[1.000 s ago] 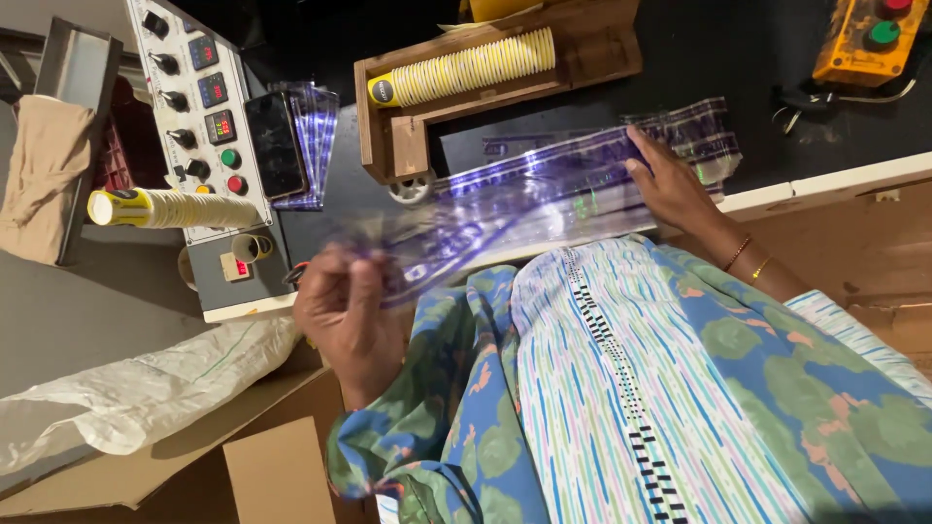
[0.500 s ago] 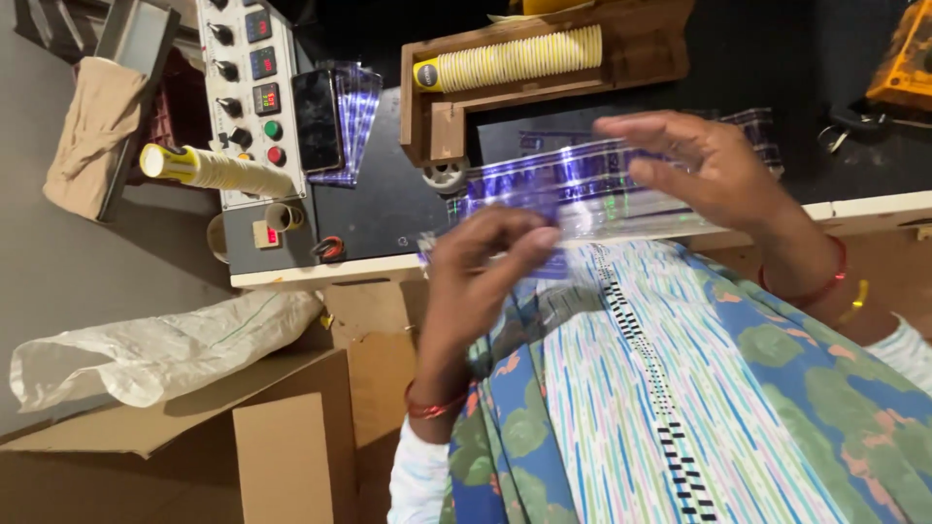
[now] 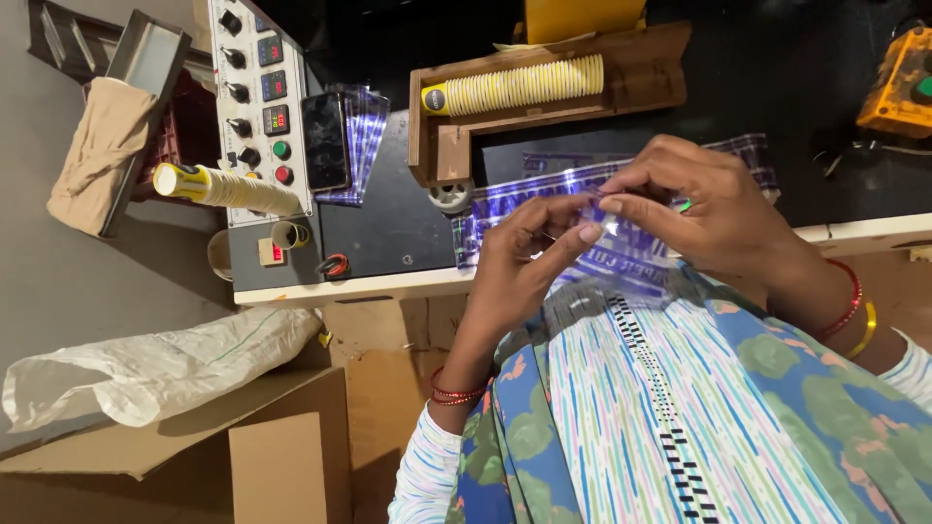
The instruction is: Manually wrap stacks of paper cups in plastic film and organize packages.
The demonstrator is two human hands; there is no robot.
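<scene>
Both my hands meet in front of my chest on a clear plastic sleeve printed in blue (image 3: 621,254). My left hand (image 3: 524,257) pinches its edge with thumb and forefinger. My right hand (image 3: 704,209) pinches the same edge from the other side, fingertips almost touching the left ones. More of these printed sleeves (image 3: 544,189) lie flat on the black table under my hands. A long stack of yellow paper cups (image 3: 519,85) lies on its side in a wooden tray (image 3: 442,146) beyond them.
A control panel with knobs, displays and buttons (image 3: 257,102) stands at left, with a phone (image 3: 325,141) and another cup stack (image 3: 228,187) beside it. A cardboard box (image 3: 194,446) with a white bag (image 3: 146,369) sits below. A yellow device (image 3: 898,87) is at far right.
My hands were spread wide holding the sleeve stretched out; they have come together at its edge, and the view has shifted left and closer.
</scene>
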